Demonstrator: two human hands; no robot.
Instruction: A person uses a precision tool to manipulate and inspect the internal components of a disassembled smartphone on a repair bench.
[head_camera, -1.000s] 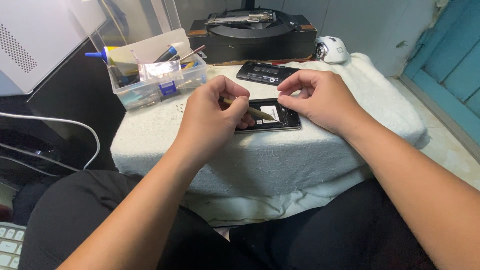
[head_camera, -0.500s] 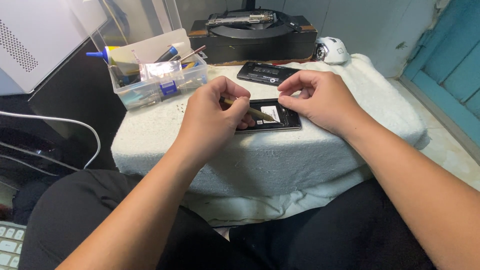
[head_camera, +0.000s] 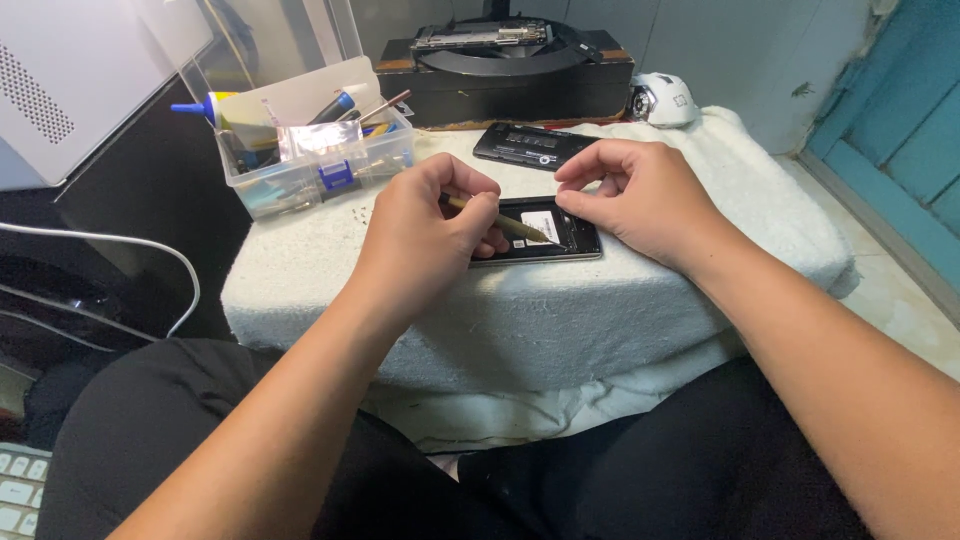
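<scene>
Two bare hands are kept over an open phone (head_camera: 545, 232) that is laid flat on a white towel (head_camera: 520, 310). A thin brass-coloured tool (head_camera: 498, 220) is pinched in the closed left hand (head_camera: 425, 235), and its tip is pressed inside the phone. The phone's far edge is touched by the curled fingers of the right hand (head_camera: 640, 195), with nothing gripped. A clear box of tools (head_camera: 310, 150) is seen just behind

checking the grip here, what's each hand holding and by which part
The left hand pinches a thin brass-coloured tool by its upper shaft. The right hand holds nothing, only steadying the opened phone.
</scene>
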